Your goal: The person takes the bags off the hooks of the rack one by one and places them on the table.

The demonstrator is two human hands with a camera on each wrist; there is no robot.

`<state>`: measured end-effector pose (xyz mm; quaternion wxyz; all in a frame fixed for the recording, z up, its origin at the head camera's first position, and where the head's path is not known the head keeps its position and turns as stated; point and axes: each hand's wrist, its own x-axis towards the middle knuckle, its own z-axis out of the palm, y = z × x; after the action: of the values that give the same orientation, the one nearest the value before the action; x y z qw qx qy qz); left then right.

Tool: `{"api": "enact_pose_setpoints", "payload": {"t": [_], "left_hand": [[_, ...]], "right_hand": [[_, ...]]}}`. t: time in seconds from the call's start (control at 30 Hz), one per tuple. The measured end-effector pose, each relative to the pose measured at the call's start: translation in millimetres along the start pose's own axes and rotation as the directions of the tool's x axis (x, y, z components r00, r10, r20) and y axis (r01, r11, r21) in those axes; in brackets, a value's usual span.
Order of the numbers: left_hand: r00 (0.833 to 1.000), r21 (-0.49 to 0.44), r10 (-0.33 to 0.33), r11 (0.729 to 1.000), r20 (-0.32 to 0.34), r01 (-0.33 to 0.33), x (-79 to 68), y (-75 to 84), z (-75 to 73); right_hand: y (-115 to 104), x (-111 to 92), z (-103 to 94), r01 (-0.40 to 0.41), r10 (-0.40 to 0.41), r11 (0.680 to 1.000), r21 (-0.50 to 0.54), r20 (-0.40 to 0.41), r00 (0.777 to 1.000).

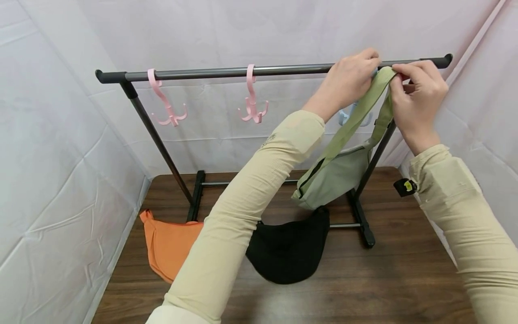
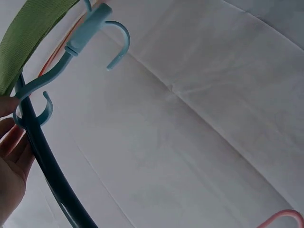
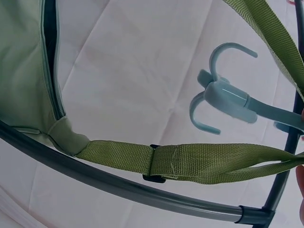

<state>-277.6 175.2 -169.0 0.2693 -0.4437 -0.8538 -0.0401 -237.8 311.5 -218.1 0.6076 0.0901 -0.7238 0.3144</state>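
Observation:
A light green bag hangs by its green strap near the right end of the rack. My right hand pinches the top of the strap loop between thumb and fingers, close by the rail. Beside it, my left hand holds the upper curve of a light blue hook, which hooks over the rail. In the right wrist view the prongs of this blue hook hang between the two runs of the strap. The strap's black buckle shows there too.
Two pink hooks hang farther left on the dark metal rail. An orange bag, partly behind my left sleeve, and a black bag lie on the wooden surface. White cloth surrounds the rack.

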Motion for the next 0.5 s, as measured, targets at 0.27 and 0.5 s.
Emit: {"api": "enact_pose_setpoints", "payload": {"t": [0.27, 0.5], "left_hand": [[0.976, -0.137, -0.014, 0.990, -0.219, -0.016, -26.1, -4.3, -0.8], [0.893, -0.351, -0.061, 0.929, -0.446, -0.112, -79.3, -8.4, 16.1]], "right_hand": [[-11.2, 8.9, -1.4, 0.011, -0.011, 1.000, -0.018, 0.002, 1.000], [-29.3, 19.4, 0.2, -0.008, 0.008, 1.000, 0.002, -0.011, 1.000]]}}
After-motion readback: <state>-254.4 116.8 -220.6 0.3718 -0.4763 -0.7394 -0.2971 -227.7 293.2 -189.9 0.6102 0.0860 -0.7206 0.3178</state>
